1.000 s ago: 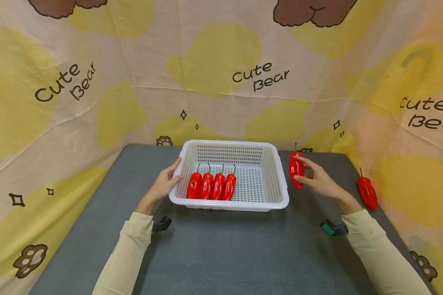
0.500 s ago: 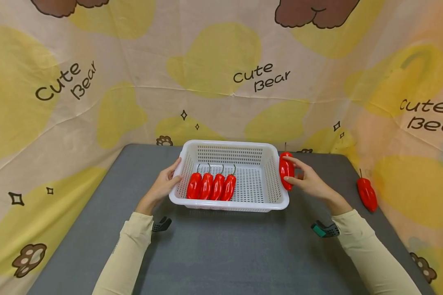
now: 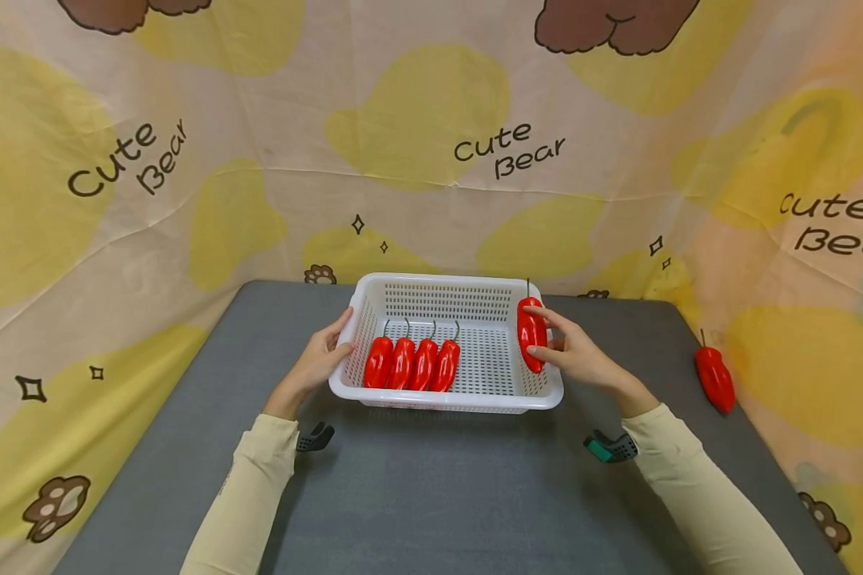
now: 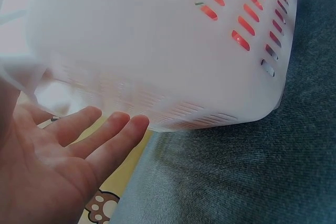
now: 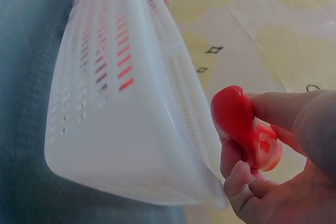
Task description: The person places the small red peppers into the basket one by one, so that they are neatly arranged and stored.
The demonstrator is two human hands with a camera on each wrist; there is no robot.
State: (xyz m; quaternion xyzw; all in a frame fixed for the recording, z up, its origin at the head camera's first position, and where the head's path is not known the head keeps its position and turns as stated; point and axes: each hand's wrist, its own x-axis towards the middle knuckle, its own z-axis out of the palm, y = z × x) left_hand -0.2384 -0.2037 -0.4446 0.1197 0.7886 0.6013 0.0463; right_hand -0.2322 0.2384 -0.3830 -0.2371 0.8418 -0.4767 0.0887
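Observation:
A white plastic basket (image 3: 446, 401) with slotted walls stands on the grey table. My left hand (image 3: 312, 364) grips its left rim, thumb on top and fingers against the outer wall, as the left wrist view also shows. Between thumb and fingers, my right hand (image 3: 581, 353) pinches a red pepper (image 3: 530, 334) over the basket's right end, its stem pointing away from me. In the right wrist view this pepper (image 5: 233, 114) is seen end-on, apart from the basket wall. Several red peppers (image 3: 423, 364) lie side by side in the basket's left half, stems toward the back.
Another red pepper (image 3: 715, 378) lies at the table's right edge. A patterned cloth (image 3: 431, 112) with "Cute Bear" lettering hangs behind and beside the grey table (image 3: 431, 487).
My right hand has carried its pepper leftward, from outside the basket's right end, across the rim, to over the inside. The left hand and the basket have stayed put.

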